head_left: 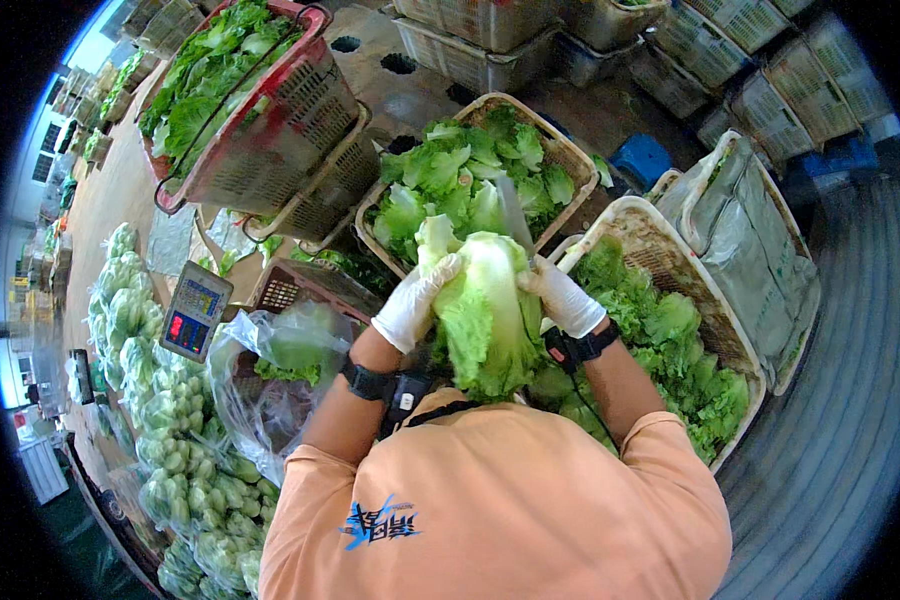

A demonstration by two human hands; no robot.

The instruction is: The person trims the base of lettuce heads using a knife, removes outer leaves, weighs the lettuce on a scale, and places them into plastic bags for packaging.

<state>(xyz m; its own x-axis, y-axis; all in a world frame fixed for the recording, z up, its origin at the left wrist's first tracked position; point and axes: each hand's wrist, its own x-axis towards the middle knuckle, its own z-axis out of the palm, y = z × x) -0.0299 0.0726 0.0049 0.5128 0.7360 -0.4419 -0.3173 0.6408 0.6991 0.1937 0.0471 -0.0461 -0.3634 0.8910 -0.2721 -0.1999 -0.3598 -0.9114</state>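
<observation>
A head of green leaf lettuce [487, 310] with a pale stem hangs between my two white-gloved hands, in front of my chest. My left hand [417, 303] is closed on its left side, where a pale leaf sticks up by the fingers. My right hand [566, 297] presses on the other side. From that hand a knife [515, 213] points up and away, its flat blade in sight and its handle hidden. Just beyond lies a beige crate [578, 165] with several lettuces [470, 175]. Loose lettuces [670, 340] fill the crate at my right.
Bagged lettuces [175, 440] are heaped at the left, near a scale display [195, 311] and a clear plastic bag [275, 385]. A red crate [290, 125] of greens stands at the far left. Stacked crates [480, 60] line the back; a grey-covered crate [750, 260] stands at the right.
</observation>
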